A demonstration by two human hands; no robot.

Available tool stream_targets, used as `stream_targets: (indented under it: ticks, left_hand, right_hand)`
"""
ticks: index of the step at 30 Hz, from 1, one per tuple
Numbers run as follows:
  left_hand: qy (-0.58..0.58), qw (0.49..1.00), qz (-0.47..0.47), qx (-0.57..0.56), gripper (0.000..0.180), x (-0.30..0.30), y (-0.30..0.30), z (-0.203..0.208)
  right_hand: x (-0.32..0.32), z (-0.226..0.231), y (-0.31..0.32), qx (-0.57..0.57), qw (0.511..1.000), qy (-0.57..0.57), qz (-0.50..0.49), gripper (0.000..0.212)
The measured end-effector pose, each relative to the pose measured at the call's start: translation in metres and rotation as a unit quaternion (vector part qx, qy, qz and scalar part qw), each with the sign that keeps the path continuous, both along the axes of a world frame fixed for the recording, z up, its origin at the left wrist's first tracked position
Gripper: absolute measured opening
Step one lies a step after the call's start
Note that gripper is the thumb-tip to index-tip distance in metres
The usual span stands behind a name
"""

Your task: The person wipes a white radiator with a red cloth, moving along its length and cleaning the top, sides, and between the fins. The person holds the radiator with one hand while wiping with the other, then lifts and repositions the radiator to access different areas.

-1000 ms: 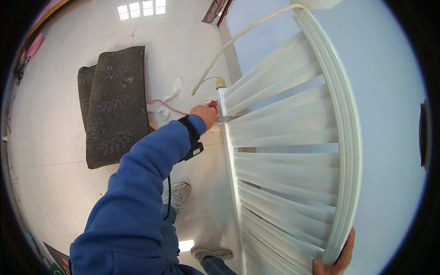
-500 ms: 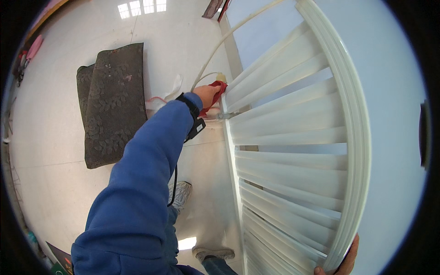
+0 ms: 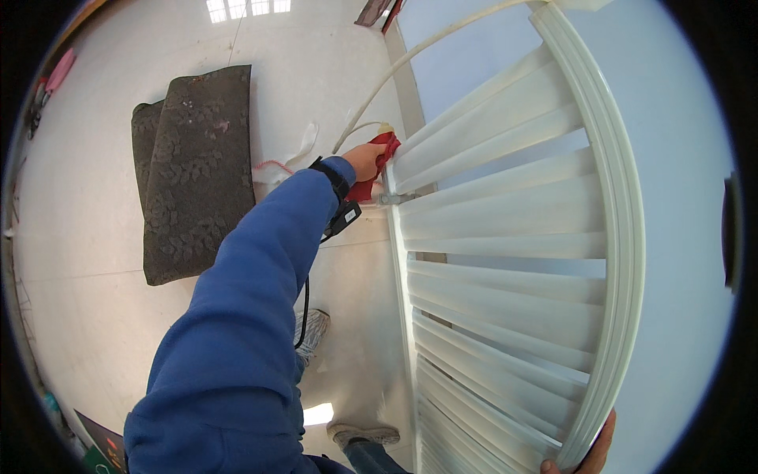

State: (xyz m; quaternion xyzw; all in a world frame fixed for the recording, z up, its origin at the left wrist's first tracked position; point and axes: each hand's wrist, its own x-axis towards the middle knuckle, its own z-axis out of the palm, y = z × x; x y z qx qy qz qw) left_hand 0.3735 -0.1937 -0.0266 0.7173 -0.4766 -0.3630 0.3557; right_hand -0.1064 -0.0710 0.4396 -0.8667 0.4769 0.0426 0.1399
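Note:
A white slatted radiator runs down along the wall on my right. My left hand, at the end of a blue sleeve, is closed on a red cloth and presses it to the far part of the radiator's left edge. Part of the cloth hangs below the fingers. Close by, a short metal pipe fitting joins the radiator. At the near right, my right hand is wrapped round the radiator's outer rail; its palm is hidden by the rail.
A dark folded mat with a leaf pattern lies on the pale tiled floor at left. A cream pipe curves up beside the wall. Crumpled white material and a red cord lie between mat and radiator. My shoes stand below.
My left hand has shifted slightly along the radiator's edge with the red cloth, which hangs a little differently. The view has moved slightly. My right hand keeps its hold on the rail.

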Motion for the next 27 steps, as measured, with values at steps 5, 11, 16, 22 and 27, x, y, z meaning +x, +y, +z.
stream_targets:
  ticks: [5,11,16,22,27]
  left_hand:
    - [0.068,0.991,0.074,-0.084,0.046,-0.02,0.012,-0.016]
    - [-0.002,0.999,0.037,-0.003,0.03,-0.04,0.044,0.0]
    - [-0.088,0.99,-0.075,0.08,0.03,-0.047,0.069,0.018]
    - [-0.152,0.981,-0.112,0.045,0.024,-0.053,0.074,0.047]
    - [-0.17,0.976,-0.135,0.037,0.023,-0.053,0.065,0.052]
  right_hand:
    - [0.001,0.001,0.002,0.013,1.0,-0.003,-0.017,0.094]
    - [0.001,0.0,0.0,0.009,1.0,-0.006,-0.012,0.094]
    - [0.0,0.001,-0.001,0.025,0.999,-0.014,-0.024,0.094]
    - [0.002,0.001,0.002,-0.009,1.0,-0.003,0.006,0.093]
    - [0.001,0.0,0.002,-0.007,1.0,0.005,0.002,0.093]
